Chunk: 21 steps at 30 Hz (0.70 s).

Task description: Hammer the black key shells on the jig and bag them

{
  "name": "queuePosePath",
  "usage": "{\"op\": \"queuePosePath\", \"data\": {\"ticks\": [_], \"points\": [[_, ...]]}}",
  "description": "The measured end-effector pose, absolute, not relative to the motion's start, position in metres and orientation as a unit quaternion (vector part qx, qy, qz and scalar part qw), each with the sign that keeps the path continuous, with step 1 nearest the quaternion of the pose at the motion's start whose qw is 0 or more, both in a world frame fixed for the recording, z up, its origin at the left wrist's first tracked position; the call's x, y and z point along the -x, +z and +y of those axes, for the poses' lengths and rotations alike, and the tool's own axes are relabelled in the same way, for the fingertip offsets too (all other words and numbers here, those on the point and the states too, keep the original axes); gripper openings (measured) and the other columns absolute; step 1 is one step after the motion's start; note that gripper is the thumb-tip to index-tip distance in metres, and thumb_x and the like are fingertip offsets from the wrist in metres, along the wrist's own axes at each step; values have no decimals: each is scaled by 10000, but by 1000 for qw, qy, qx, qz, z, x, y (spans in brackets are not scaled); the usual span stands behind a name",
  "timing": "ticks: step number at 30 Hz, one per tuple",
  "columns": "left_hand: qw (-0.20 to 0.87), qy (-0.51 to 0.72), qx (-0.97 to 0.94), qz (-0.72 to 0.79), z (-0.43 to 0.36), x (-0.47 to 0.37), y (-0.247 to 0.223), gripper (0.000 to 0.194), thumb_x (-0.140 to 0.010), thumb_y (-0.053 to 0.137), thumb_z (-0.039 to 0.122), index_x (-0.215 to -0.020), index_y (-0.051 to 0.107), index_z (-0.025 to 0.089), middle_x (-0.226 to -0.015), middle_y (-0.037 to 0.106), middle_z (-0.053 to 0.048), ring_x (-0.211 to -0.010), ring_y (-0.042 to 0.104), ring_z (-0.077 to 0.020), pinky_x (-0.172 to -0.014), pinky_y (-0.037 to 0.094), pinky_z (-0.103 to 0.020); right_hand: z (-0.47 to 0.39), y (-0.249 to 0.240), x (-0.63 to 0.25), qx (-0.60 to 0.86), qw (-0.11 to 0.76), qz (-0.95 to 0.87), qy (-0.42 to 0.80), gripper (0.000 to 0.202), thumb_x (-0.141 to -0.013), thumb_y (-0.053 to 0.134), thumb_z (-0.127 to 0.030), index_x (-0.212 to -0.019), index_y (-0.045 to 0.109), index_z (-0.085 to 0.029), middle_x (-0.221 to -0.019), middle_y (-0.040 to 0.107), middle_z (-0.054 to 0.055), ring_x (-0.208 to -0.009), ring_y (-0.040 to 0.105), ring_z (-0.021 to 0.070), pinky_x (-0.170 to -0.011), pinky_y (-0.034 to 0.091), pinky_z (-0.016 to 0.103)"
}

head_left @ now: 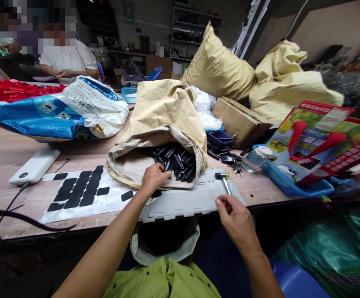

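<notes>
My left hand [155, 179] is at the mouth of a tan woven sack [164, 101] lying on the table. Its fingers are closed on a small black tapered piece [168, 166]. Behind it, a heap of similar glossy black pieces [184, 163] fills the sack's opening. To the right, my right hand [236, 219] is curled round the lower handle of a small hammer [222, 176] with a black and yellow-green head. Its grip end is hidden by the fingers. Under the hammer lies a grey flat board [195, 203] along the table edge.
Left are a sheet of black stickers [83, 186], a white power bank [35, 165] with cable and a blue-white bag [62, 111]. Right are a jar [257, 158], keys [237, 166] and a blue basket [287, 182]. An open sack [164, 252] hangs below the edge. Two people sit across.
</notes>
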<state>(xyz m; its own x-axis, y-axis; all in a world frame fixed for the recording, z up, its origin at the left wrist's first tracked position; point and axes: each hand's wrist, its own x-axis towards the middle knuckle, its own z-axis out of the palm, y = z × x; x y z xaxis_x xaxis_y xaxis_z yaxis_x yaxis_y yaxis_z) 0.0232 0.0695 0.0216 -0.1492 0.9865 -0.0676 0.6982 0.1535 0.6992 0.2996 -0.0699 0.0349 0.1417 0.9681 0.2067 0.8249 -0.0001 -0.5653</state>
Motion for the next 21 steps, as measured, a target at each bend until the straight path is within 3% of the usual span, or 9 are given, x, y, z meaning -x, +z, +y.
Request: {"op": "queuePosePath", "data": {"ticks": [2, 4, 7, 9, 11, 14, 18, 21], "points": [[265, 273, -596, 707, 68, -21, 22, 237, -756, 713, 461, -746, 661, 230, -700, 668, -13, -685, 589, -186, -618, 364, -278, -61, 27, -318, 758, 239, -606, -1, 339, -907, 569, -435, -1114, 698, -200, -1018, 638, 108, -939, 579, 269, -816, 463, 376], [265, 278, -602, 700, 63, -17, 24, 222, -787, 693, 449, -756, 678, 229, -712, 668, -11, -689, 588, -180, -618, 356, -272, -56, 19, -330, 800, 188, -568, -44, 431, -884, 585, -464, -1208, 678, -196, -1064, 605, 128, -990, 569, 300, -831, 472, 409], [282, 295, -645, 646, 46, -8, 30, 193, -809, 680, 417, -832, 712, 228, -704, 649, 6, -678, 575, -169, -626, 362, -265, -52, 10, -339, 831, 162, -532, -8, 483, -920, 516, -551, -1244, 655, -222, -1097, 587, 116, -887, 587, 267, -758, 483, 397], [295, 296, -701, 577, 31, 0, 33, 187, -815, 686, 396, -876, 723, 224, -729, 648, 8, -690, 570, -166, -649, 380, -266, -49, 6, -344, 828, 168, -534, 19, 444, -947, 463, -528, -1205, 660, -224, -1118, 596, 113, -832, 588, 242, -729, 480, 384], [290, 278, -753, 521, 16, 7, 32, 165, -809, 703, 359, -894, 725, 219, -783, 661, -5, -744, 577, -179, -695, 400, -282, -47, 5, -347, 813, 211, -542, 31, 397, -942, 456, -471, -1109, 678, -187, -1090, 622, 128, -846, 593, 244, -759, 485, 389], [258, 249, -795, 490, 1, 13, 24, 147, -790, 742, 313, -904, 724, 222, -846, 681, -26, -846, 582, -216, -787, 407, -330, -49, 7, -343, 783, 345, -513, 73, 405, -917, 493, -485, -1041, 675, -144, -989, 657, 137, -805, 600, 235, -766, 507, 382], [232, 251, -801, 492, -7, 12, 11, 185, -794, 776, 356, -928, 732, 236, -875, 688, -36, -904, 569, -239, -819, 387, -363, -65, 25, -312, 683, 513, -460, 242, 439, -942, 524, -528, -1175, 609, -166, -833, 660, 54, -651, 592, 175, -615, 516, 300], [212, 256, -799, 501, -8, 9, 5, 236, -800, 784, 440, -924, 745, 243, -871, 687, -42, -916, 556, -249, -816, 373, -373, -76, 39, -280, 603, 546, -471, 342, 420, -983, 495, -502, -1288, 541, -216, -913, 662, 36, -544, 514, 119, -444, 428, 229]]}}
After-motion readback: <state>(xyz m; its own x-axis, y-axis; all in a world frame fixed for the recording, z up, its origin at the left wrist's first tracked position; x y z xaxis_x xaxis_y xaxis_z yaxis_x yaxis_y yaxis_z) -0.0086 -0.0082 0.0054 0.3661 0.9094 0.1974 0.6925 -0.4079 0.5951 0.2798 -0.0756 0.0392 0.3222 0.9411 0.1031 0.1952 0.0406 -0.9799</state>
